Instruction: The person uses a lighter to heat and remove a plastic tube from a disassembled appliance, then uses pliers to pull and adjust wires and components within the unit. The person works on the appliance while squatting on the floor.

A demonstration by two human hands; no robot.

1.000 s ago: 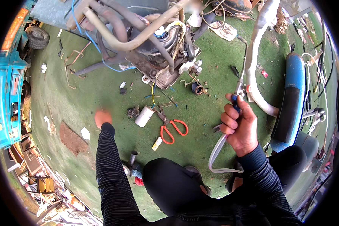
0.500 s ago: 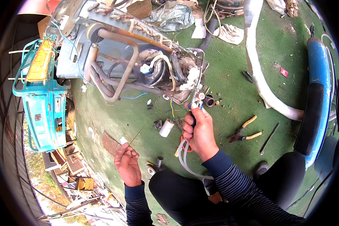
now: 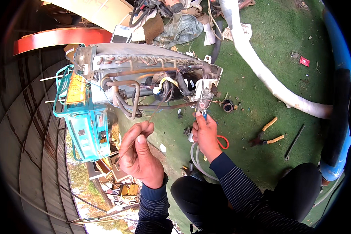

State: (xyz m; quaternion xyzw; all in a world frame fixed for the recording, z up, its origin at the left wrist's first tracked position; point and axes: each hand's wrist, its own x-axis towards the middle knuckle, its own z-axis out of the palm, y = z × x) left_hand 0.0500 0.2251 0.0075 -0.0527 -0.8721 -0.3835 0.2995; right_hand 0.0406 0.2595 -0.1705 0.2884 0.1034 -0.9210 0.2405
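My right hand (image 3: 206, 136) is closed round a small metal torch (image 3: 202, 107) with blue fittings. Clear twin hoses (image 3: 195, 156) trail from it toward my knees, and an orange-red loop shows beside the wrist. The torch's head end is beside the pipe ends of an opened air-conditioner unit (image 3: 144, 50). My left hand (image 3: 142, 158), raised nearer to me, pinches a thin copper-coloured rod (image 3: 156, 114) that points toward the unit. Bent copper pipes (image 3: 124, 83) and a black compressor (image 3: 178, 90) sit in the unit's open side. Any flame cannot be made out.
Yellow-handled pliers (image 3: 257, 141) and a dark metal rod (image 3: 295, 142) lie on the green floor at right. A white wrapped pipe (image 3: 261, 76) curves behind them toward a blue cylinder (image 3: 341, 50). At left stand a teal metal body (image 3: 85, 128) and a red curved sheet (image 3: 62, 39).
The view has shifted, so the unit appears farther off. My left hand has risen and come closer, the rod still pinched. My right hand keeps the torch at the unit's pipe ends.
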